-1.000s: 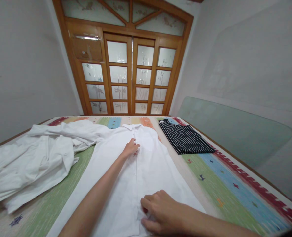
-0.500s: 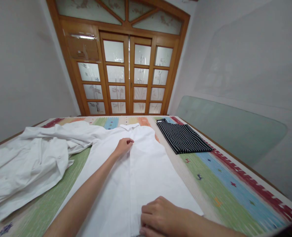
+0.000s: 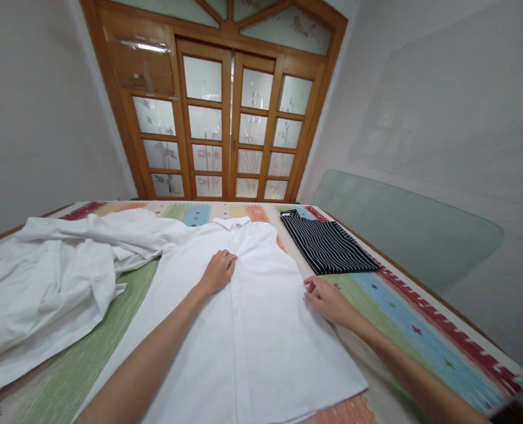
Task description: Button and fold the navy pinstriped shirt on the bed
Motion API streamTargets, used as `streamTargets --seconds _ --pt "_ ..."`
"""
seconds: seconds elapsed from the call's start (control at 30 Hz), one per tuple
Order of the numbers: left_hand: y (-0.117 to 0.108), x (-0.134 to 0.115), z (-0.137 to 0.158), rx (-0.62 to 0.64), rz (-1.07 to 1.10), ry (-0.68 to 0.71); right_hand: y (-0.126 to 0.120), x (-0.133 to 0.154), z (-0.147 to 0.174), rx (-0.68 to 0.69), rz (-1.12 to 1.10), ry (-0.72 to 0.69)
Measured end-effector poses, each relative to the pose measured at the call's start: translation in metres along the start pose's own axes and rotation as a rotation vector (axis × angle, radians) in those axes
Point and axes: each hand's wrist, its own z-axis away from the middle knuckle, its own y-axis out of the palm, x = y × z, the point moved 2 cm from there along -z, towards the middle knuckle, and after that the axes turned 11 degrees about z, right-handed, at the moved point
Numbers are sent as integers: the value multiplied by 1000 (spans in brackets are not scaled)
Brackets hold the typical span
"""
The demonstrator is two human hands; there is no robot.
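Observation:
A white collared shirt [image 3: 270, 330] lies spread flat in front of me, its front placket running down the middle. My left hand [image 3: 219, 271] rests on the upper front beside the placket, fingers loosely bent and no cloth visibly gathered in them. At the shirt's right edge is my right hand [image 3: 327, 300], thumb and forefinger apart; its lower fingers are partly hidden. I cannot tell whether it touches the cloth. Left of the spread shirt, a crumpled white garment [image 3: 58, 288] lies in a heap, overlapping its left shoulder area.
A folded black-and-white striped garment [image 3: 327, 244] lies at the back right. All this rests on a table with a colourful striped cloth [image 3: 389, 306]. Beyond the far edge stand wooden glass-paned doors [image 3: 230, 123]. A pale green panel [image 3: 403, 224] is on the right wall.
My right hand has moved from the shirt's lower front up and right to its side edge. My left hand has shifted slightly down and left. The shirt's lower right hem now shows.

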Motion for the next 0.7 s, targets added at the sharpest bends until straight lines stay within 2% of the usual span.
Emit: streamTargets --seconds 0.07,0.17,0.27,0.37,0.47,0.63,0.7 --pt "1 1 0 -2 -22 11 0 -2 0 14 -166 135" --pt "1 2 1 -24 -16 24 0 -1 -2 148 -509 372" --pt "1 3 2 -52 34 19 3 1 -6 282 -776 460" --pt "0 4 2 -89 126 8 8 1 -8 335 -838 414" --pt "-1 5 1 -127 208 -6 11 -2 -7 307 -744 363" --pt "-1 7 0 -152 197 -31 5 -10 -9 156 -482 205" --pt "-1 7 0 -145 163 -46 3 -11 -14 90 -456 155"
